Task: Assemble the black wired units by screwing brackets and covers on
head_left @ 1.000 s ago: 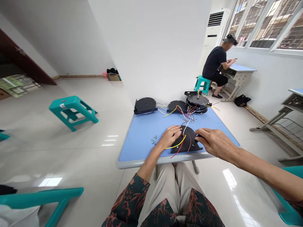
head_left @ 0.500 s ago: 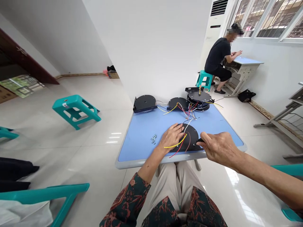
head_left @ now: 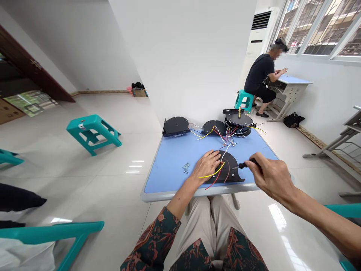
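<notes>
My left hand [head_left: 207, 165] lies flat on a black half-round metal plate [head_left: 229, 165] at the front of the blue table [head_left: 169, 194], and the yellow, red, brown and white wires [head_left: 214, 175] run across the plate beside it. My right hand [head_left: 270, 175] is just right of the plate and grips a black-handled screwdriver [head_left: 244, 164], whose tip is hidden or too small to make out. A small pile of silver screws [head_left: 185, 168] sits left of my left hand. Further back stand a single black disc [head_left: 176, 126], another disc [head_left: 214, 127] and a wired stack of discs [head_left: 238, 120].
A person in a black shirt [head_left: 258, 73] sits on a teal stool at a blue desk [head_left: 295, 81] by the windows. Another teal stool [head_left: 93, 133] stands on the tiled floor left of my table. A black bag [head_left: 293, 120] lies against the far wall.
My right hand has drawn back to the right off the plate's edge, carrying the black-handled tool. My left hand stays on the plate.
</notes>
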The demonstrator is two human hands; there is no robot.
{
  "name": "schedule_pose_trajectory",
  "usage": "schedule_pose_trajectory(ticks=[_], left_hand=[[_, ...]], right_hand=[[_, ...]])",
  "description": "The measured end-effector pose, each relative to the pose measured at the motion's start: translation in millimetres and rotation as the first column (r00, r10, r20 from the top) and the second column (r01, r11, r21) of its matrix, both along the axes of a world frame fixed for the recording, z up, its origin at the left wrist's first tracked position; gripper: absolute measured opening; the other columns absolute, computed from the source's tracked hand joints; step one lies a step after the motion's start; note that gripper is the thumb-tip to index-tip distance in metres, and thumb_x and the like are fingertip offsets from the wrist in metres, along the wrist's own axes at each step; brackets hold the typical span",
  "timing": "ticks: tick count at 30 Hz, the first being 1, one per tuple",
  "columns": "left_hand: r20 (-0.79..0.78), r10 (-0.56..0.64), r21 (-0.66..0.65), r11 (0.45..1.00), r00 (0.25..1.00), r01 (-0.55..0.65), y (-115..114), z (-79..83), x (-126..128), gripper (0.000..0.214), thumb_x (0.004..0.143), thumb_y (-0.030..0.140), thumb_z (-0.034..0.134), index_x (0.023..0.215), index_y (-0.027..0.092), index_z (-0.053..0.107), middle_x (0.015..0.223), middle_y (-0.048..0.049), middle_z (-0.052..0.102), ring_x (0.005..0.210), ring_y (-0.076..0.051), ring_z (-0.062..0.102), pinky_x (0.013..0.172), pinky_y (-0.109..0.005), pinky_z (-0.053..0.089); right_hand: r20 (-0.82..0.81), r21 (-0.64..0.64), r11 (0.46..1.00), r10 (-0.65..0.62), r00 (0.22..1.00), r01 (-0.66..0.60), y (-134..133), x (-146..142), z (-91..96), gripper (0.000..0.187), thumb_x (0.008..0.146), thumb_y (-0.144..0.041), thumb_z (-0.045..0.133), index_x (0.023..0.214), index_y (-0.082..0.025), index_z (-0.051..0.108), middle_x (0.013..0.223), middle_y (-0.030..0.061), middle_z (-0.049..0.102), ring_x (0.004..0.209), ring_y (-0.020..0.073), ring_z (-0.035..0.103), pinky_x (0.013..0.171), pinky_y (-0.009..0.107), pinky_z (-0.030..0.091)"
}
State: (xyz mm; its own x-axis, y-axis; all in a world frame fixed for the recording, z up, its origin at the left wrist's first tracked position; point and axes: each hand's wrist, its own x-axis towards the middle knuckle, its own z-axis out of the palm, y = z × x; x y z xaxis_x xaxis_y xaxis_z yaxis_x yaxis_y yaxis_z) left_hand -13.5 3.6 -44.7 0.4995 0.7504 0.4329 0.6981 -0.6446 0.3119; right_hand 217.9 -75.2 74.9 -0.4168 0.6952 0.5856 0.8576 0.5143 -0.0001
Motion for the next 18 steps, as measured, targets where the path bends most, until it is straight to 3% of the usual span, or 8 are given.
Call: schedule_pose_trajectory(ticks=[3, 8, 12, 18], left_hand=[[0.041, -0.01, -0.01, 1.0, 0.999, 0.011, 3.3, -4.0, -1.6, 0.043, 0.105, 0.032, 0.036, 0.135, 0.014, 0.062, 0.145, -0.0118, 0.059, 0.141, -0.021, 0.049, 0.121, -0.046, 0.037], [0.101, -0.021, -0.022, 0.999, 0.995, 0.024, 7.3, -9.0, -4.3, 0.042, 0.104, 0.026, 0.036, 0.136, 0.013, 0.061, 0.144, -0.0125, 0.059, 0.141, -0.022, 0.048, 0.12, -0.046, 0.04], [0.088, -0.047, -0.006, 0.999, 0.995, 0.047, 8.0, -10.0, -4.3, 0.042, 0.104, 0.024, 0.036, 0.137, 0.014, 0.059, 0.146, -0.0118, 0.059, 0.141, -0.021, 0.048, 0.121, -0.047, 0.037], [0.061, -0.027, 0.02, 0.999, 0.998, 0.026, 4.8, -5.8, -2.9, 0.041, 0.102, 0.023, 0.038, 0.134, 0.011, 0.061, 0.143, -0.0143, 0.06, 0.139, -0.022, 0.05, 0.119, -0.046, 0.04]], right_hand=[[-0.097, 0.007, 0.997, 0.081, 0.992, -0.081, -5.3, -1.4, 2.7, 0.031, 0.104, -0.036, 0.042, 0.084, -0.018, 0.058, 0.048, -0.0041, 0.05, 0.039, 0.0119, 0.044, 0.048, 0.024, 0.028], [-0.163, -0.104, 0.955, 0.258, 0.952, -0.277, -0.6, -20.3, -15.2, 0.025, 0.104, -0.032, 0.042, 0.089, -0.019, 0.057, 0.058, -0.0017, 0.059, 0.044, 0.0123, 0.05, 0.049, 0.023, 0.033], [-0.179, -0.121, 0.94, 0.294, 0.939, -0.318, 5.5, -31.7, -25.3, 0.021, 0.103, -0.03, 0.044, 0.092, -0.019, 0.056, 0.063, 0.0005, 0.063, 0.048, 0.0135, 0.053, 0.051, 0.024, 0.036], [-0.16, -0.146, 0.93, 0.314, 0.936, -0.337, 9.1, -38.5, -25.6, 0.02, 0.102, -0.028, 0.044, 0.091, -0.018, 0.056, 0.064, 0.0015, 0.063, 0.049, 0.0138, 0.053, 0.051, 0.024, 0.036]])
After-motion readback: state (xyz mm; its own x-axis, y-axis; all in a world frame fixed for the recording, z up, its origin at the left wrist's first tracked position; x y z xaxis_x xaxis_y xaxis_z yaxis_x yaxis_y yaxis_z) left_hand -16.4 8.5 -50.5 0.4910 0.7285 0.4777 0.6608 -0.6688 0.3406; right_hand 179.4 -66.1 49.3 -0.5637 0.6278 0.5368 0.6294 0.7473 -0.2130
